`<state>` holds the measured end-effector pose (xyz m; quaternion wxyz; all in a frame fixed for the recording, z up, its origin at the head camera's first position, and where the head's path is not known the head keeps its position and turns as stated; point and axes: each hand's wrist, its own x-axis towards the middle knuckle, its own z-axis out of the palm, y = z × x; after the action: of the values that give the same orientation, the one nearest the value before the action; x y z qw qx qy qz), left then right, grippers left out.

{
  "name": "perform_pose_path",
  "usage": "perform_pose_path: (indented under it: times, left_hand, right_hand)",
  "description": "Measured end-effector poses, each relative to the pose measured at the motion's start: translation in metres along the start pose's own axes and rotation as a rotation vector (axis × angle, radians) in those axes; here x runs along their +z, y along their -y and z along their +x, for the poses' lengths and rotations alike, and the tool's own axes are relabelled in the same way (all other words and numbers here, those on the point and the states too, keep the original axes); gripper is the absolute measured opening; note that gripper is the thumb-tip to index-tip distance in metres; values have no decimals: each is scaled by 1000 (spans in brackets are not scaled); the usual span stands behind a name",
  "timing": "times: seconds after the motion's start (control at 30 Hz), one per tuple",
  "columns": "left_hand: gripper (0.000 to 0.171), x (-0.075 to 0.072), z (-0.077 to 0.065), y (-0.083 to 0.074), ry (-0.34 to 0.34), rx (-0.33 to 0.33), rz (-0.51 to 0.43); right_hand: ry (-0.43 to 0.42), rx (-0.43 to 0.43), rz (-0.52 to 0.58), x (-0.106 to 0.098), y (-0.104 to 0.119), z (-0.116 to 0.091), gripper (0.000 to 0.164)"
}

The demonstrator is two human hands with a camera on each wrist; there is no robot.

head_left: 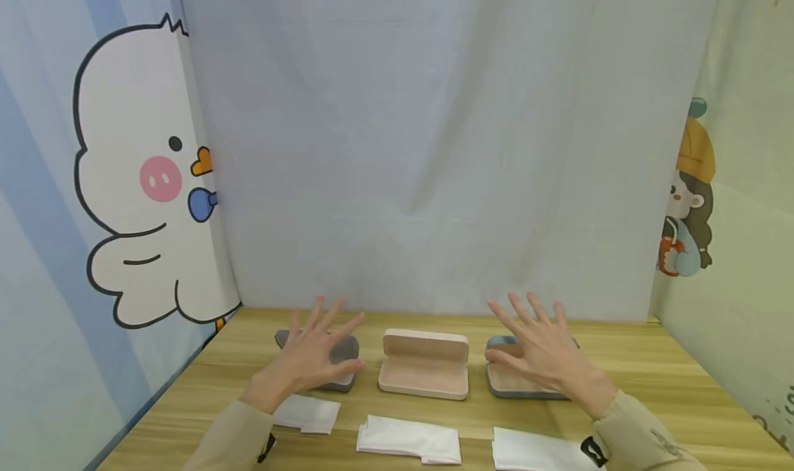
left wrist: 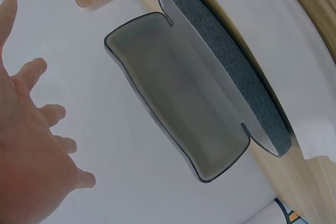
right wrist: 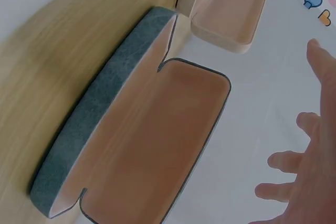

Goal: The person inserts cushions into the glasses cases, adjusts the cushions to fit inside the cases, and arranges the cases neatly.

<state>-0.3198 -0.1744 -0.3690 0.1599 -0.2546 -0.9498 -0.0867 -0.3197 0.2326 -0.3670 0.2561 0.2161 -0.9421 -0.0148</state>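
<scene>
Fingers spread wide, my left hand (head_left: 302, 357) is held over an open dark grey glasses case (head_left: 344, 352) and hides part of it. My right hand (head_left: 548, 354), also with straight, splayed fingers, overlaps an open blue-grey glasses case (head_left: 505, 383) with a tan lining. Between the hands stands an open cream glasses case (head_left: 424, 377) with a pinkish inside. The left wrist view shows the grey case (left wrist: 178, 98) holding nothing. In the right wrist view the blue-grey case (right wrist: 157, 129) is likewise bare inside. Neither hand holds anything.
Three folded white cloths lie in front of the cases: a left cloth (head_left: 310, 413), a middle cloth (head_left: 409, 439) and a right cloth (head_left: 536, 450). A white curtain (head_left: 434, 147) hangs behind the wooden table (head_left: 645, 374), with printed curtains at both sides.
</scene>
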Motion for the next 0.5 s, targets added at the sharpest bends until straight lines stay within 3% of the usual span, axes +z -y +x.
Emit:
perform_pose_path:
  times: [0.27, 0.5]
  left_hand:
    - [78, -7, -2, 8, -24, -34, -49]
    - [73, -9, -9, 24, -86, -37, -105]
  right_hand:
    - [-11, -25, 69, -1, 11, 6, 80]
    - [-28, -42, 132, 2, 29, 16, 78]
